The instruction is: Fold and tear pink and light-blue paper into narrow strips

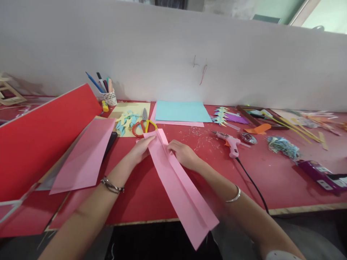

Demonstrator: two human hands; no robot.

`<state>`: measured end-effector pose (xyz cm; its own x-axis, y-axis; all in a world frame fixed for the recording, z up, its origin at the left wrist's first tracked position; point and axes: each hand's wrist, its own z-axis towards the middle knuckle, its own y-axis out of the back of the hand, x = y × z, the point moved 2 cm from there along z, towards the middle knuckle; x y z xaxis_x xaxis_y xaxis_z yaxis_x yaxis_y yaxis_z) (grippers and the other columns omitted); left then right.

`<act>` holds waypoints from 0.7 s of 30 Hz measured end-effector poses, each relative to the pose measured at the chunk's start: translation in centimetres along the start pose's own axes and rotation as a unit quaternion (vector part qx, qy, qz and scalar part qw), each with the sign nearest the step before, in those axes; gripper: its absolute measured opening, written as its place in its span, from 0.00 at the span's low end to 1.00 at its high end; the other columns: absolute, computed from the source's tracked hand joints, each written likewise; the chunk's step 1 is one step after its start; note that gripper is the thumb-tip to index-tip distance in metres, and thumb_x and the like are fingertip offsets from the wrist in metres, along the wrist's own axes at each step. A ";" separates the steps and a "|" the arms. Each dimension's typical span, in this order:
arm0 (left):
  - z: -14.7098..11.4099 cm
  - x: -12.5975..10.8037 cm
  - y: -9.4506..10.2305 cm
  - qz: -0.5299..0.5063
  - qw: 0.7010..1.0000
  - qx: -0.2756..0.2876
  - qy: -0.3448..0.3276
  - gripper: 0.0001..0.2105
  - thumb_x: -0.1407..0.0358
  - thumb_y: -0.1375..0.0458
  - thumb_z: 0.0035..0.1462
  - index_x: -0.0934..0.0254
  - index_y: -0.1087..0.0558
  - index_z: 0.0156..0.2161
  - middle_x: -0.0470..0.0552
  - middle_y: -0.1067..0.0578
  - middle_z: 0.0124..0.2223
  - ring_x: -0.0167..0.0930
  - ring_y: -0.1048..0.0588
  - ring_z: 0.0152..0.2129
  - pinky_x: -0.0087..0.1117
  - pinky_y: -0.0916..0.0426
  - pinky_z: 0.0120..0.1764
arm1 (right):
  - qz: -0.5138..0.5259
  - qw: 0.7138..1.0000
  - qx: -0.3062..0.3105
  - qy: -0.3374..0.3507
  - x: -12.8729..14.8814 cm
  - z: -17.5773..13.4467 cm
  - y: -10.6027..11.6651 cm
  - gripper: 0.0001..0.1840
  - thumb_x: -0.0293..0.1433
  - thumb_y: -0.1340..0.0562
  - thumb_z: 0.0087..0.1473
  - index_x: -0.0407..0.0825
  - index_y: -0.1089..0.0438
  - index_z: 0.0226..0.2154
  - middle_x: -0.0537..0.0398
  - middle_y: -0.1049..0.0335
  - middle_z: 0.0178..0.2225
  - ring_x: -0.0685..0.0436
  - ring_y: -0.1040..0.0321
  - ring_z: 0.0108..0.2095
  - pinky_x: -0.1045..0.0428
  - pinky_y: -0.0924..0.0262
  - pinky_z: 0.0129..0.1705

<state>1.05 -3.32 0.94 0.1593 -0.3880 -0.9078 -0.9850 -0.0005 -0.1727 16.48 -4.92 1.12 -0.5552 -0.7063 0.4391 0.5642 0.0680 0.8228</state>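
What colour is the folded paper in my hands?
The folded paper is plain pink, as the head view shows.

The tabletop (282, 180) is red, with a pale, raw-looking front edge; a dark seam crosses it near the left. Along the back stand a white patterned cup (110, 98) and, just beside it, a small yellow tube (105, 105). Next to these a pale yellow sheet (137, 106) lies flat, and farther right a pink sheet (187, 124), mostly covered. Clear crumbs (202, 135) speckle the middle. To the right rest a pink glue gun (230, 141), a round coil (248, 138), a dark-framed tray (280, 127), a pale blue shredded bundle (283, 147) and a purple device (320, 174).
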 end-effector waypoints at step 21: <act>-1.7 2.0 -1.9 0.273 0.956 0.079 -0.070 0.17 0.54 0.51 0.51 0.64 0.27 0.36 0.52 0.24 0.38 0.38 0.28 0.39 0.35 0.35 0.39 | -0.024 0.958 -0.098 -0.269 -0.8 -0.3 1.2 0.15 0.37 0.48 0.47 0.49 0.51 0.16 0.62 0.49 0.16 0.54 0.52 0.19 0.56 0.60 0.23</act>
<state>3.11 -5.65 0.11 -0.3569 -0.1638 -0.9197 -0.9036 0.3101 0.2954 17.79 -4.53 1.63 -0.7879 -0.2365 0.5686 0.6052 -0.1267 0.7859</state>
